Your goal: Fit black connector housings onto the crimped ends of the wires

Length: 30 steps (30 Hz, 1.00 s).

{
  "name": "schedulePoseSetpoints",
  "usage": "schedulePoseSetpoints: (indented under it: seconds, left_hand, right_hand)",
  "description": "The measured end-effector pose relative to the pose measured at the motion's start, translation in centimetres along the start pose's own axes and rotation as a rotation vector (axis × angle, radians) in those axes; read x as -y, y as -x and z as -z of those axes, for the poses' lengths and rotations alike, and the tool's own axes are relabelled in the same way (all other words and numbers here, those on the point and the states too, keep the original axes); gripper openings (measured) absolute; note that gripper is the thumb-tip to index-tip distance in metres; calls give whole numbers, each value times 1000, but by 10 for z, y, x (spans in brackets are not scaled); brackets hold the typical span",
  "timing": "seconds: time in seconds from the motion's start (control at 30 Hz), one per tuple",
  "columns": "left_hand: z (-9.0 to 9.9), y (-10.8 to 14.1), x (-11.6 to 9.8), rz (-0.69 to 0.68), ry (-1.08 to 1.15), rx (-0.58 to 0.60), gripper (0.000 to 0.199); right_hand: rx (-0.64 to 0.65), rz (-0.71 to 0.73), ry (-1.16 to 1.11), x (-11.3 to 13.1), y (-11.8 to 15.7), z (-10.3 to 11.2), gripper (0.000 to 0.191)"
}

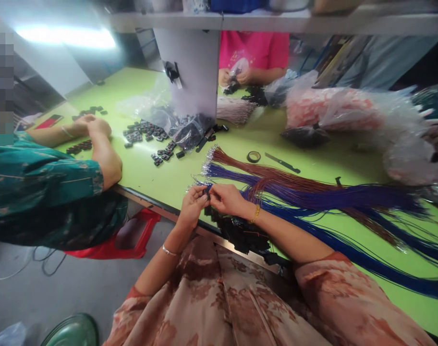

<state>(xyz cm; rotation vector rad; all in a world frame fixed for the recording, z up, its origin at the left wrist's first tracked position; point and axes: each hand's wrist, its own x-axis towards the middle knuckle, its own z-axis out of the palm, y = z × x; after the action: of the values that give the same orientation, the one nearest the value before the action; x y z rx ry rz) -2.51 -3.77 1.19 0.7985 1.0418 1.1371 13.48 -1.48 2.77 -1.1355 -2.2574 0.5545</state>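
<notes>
My left hand (193,205) is closed in a pinch on a small black connector (206,191) at the table's front edge. Close against it, my right hand (229,199) is also pinched, its fingertips meeting at the connector; whatever thin piece they grip is hidden. Just behind my fingers lie the silvery tips of blue wires (273,218), which run to the right under my right forearm. Purple wires (298,194) and brown wires (237,161) are spread beyond them. Below my hands, a heap of black connectors (240,233) sits at the edge, close to my lap.
A roll of black tape (253,156) and a cutter knife (282,163) lie behind the wires. Black parts (145,130) are scattered left of a plastic bag (190,132). A co-worker's arm (105,149) rests at left; another person (253,53) sits opposite. Bagged pink parts (330,108) lie at right.
</notes>
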Motion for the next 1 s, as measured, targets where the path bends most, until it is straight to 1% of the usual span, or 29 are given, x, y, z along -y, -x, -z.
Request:
schedulePoseSetpoints:
  seconds: [0.07, 0.1, 0.13, 0.17, 0.2, 0.23, 0.3, 0.37, 0.43, 0.5, 0.6, 0.73, 0.8, 0.9, 1.0]
  left_hand:
    - [2, -2, -1, 0, -15, 22, 41]
    - [3, -3, -2, -3, -21, 36, 42]
    - [4, -5, -4, -9, -26, 45, 42]
    - [5, -7, -6, -19, -30, 47, 43]
    - [6, -9, -7, -25, -30, 43, 43]
    - [7, -10, -9, -28, -28, 37, 42]
    - [7, -12, -12, -27, -18, 28, 41]
    - [7, -13, -12, -17, -7, 28, 41]
    - [7, -12, -10, -6, 6, 24, 41]
    - [6, -12, -9, 4, 21, 20, 40]
    - [3, -12, -8, -3, 51, 31, 38]
    - [-3, -14, -7, -10, 126, 54, 36]
    - [-5, -15, -6, -4, 181, 59, 35]
    - [-5, -16, -5, 2, 250, 76, 33]
    - [-6, -16, -4, 4, 287, 89, 33]
  right_hand:
    - [10, -9, -58, -7, -6, 8, 12]
    - [-3, -30, -87, -14, -11, 13, 15]
    - [-50, -74, -94, -22, -17, 19, 18]
    - [-111, -142, -60, -31, -24, 25, 19]
    - [-157, -216, 23, -42, -30, 30, 16]
    - [-159, -288, 116, -52, -36, 33, 13]
    - [-59, -378, 203, -70, -44, 37, 9]
    - [6, -398, 210, -82, -46, 36, 8]
    - [-11, -369, 185, -87, -45, 35, 13]
    - [-52, -326, 142, -86, -45, 35, 13]
    - [-74, -245, 21, -76, -51, 35, 10]
    - [-82, -133, -182, -51, -67, 32, 10]
    - [-70, -101, -256, -37, -69, 31, 11]
    - [-48, -91, -310, -23, -60, 32, 10]
    - [-18, -140, -326, -15, -42, 31, 11]
